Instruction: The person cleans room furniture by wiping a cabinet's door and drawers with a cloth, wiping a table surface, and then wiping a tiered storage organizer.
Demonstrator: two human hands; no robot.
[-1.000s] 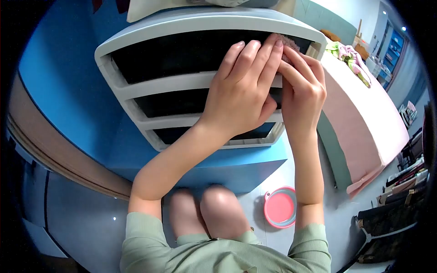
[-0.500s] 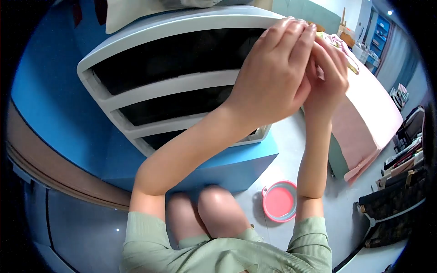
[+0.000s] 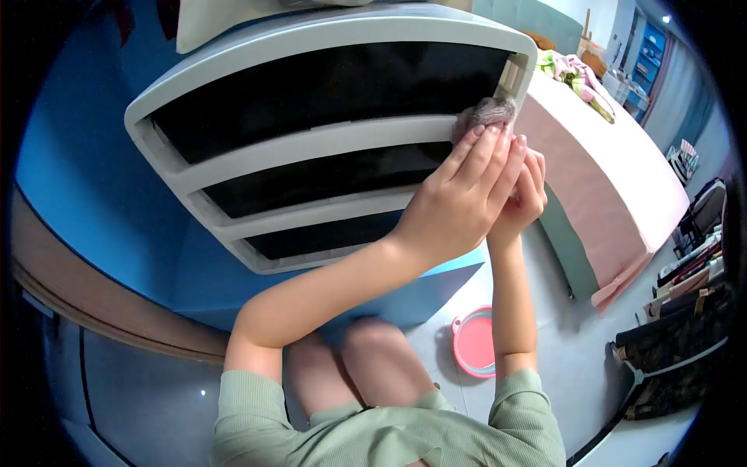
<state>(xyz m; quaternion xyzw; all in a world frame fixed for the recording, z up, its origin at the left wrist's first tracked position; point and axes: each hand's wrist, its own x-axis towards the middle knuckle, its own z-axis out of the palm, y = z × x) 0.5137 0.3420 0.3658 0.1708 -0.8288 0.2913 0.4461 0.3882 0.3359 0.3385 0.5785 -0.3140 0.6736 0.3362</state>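
Observation:
A white drawer cabinet frame (image 3: 311, 140) with three dark openings stands in front of me. A crumpled grey cloth (image 3: 490, 114) lies against the frame's right upright, by the crossbar between the top and middle openings. My left hand (image 3: 464, 198) presses its fingertips, held together, onto this cloth. Close behind it, my right hand (image 3: 523, 196) has curled fingers at the cloth's lower right side. The left hand partly hides the right hand and the contact with the cloth.
Below the cabinet is a blue platform (image 3: 389, 302), with a blue wall (image 3: 85, 171) on the left. A pink basin (image 3: 473, 342) sits on the floor near my right forearm. At right are a bed with a pink cover (image 3: 607, 187), rumpled clothing (image 3: 574, 74) and a dark bag (image 3: 677, 366).
Both hands have come down and slightly left from the cabinet's upper right corner to its right upright. The grey cloth, hidden before, now shows above my fingertips.

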